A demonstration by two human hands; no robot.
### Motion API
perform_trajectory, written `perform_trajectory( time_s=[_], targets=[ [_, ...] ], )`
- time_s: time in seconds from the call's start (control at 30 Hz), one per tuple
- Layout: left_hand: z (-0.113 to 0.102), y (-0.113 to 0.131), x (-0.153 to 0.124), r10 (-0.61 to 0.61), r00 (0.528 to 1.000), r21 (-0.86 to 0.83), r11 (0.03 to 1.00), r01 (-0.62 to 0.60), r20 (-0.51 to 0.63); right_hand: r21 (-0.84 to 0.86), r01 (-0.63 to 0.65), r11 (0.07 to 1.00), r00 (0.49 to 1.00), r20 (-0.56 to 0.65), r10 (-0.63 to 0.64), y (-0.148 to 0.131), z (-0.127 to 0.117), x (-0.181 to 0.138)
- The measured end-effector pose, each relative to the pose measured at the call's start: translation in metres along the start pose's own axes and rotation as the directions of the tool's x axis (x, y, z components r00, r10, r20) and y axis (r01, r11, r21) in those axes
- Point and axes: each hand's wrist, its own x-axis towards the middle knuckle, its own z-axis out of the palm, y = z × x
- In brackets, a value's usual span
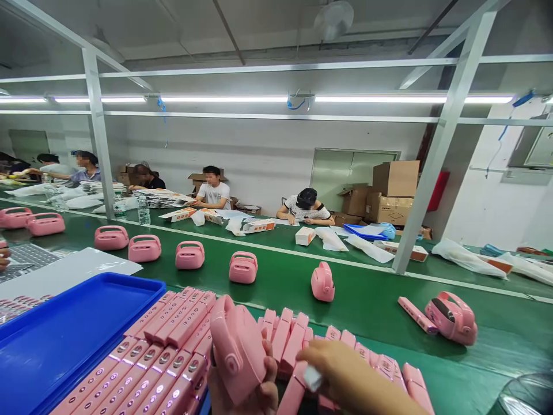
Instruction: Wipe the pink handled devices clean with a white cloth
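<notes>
My left hand (268, 380) is wrapped round a pink case with a carrying handle (242, 351), which looks like a small portable speaker and is tilted upright. My right hand (337, 369) is just right of it, its fingers curled and blurred by motion. Something small and whitish (313, 378) shows at those fingers; I cannot make out what it is. Beneath and beside both hands lie many glossy pink bars (285, 340), some stacked in neat rows (151, 369) on the left, others loosely piled on the right.
A blue tray (78, 323) lies at the left. Several pink cases (190, 255) stand along the green belt (276, 276). At the right, one pink case (453, 320) touches a pink bar (417, 315). A clear round object (527, 395) is bottom right. Co-workers sit across the belt.
</notes>
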Motion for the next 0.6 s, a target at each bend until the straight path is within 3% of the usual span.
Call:
perform_trajectory(
  time_s=[0.17, 0.33, 0.43, 0.6],
  targets=[
    [-0.013, 0.003, 0.006, 0.019, 1.000, -0.142, 0.990, -0.016, 0.020, -0.186, 0.140, 0.973, 0.982, 0.154, -0.112, -0.007, 0.067, 0.007],
    [-0.019, -0.003, 0.012, -0.035, 0.998, -0.200, 0.979, 0.046, 0.059, -0.304, 0.214, 0.928, 0.974, 0.144, -0.177, -0.013, 0.092, 0.018],
    [-0.023, 0.000, 0.015, -0.055, 0.996, -0.219, 0.973, 0.070, 0.076, -0.322, 0.245, 0.915, 0.968, 0.129, -0.214, -0.013, 0.072, 0.013],
    [-0.023, 0.004, 0.013, -0.048, 0.995, -0.260, 0.963, 0.070, 0.090, -0.294, 0.109, 0.950, 0.992, 0.098, -0.083, 0.000, -0.005, 0.005]
  ],
)
